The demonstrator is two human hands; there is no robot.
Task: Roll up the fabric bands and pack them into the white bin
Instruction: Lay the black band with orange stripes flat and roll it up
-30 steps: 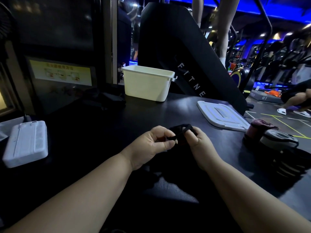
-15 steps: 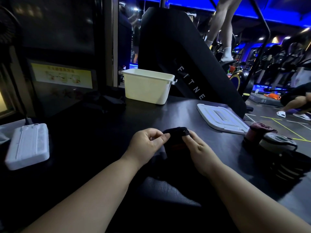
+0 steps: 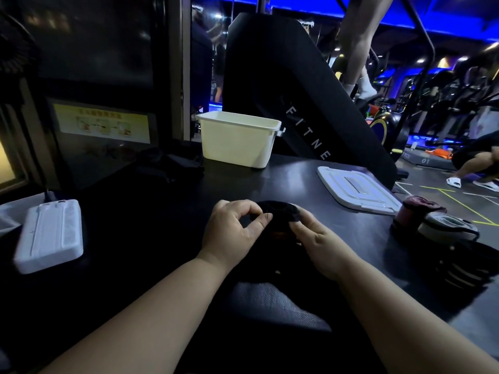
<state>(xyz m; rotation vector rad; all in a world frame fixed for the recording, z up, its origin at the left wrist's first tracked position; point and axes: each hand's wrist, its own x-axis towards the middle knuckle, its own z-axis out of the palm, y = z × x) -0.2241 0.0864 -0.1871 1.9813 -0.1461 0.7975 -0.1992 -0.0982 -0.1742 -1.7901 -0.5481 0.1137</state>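
While both hands pinch it, the black fabric band (image 3: 278,211) sits just above the dark desk (image 3: 283,182) at the middle of the view, bunched into a partial roll. Its long axis runs roughly 9 to 3 o'clock between the hands; which end leads cannot be told in the dim light. The left hand (image 3: 232,228) grips its 9 o'clock side with thumb and forefinger closed into a ring, and the right hand (image 3: 316,241) pinches its 3 o'clock side with fingertips narrowed on the cloth.

At 12 o'clock from the band, well apart, stands the white bin (image 3: 237,139), open at the top, with bare desk between them. A white lid (image 3: 356,190) lies flat at 2 o'clock. A white flat case (image 3: 48,236) lies at 9 o'clock. Rolled items (image 3: 437,225) sit at 3 o'clock near the desk edge.
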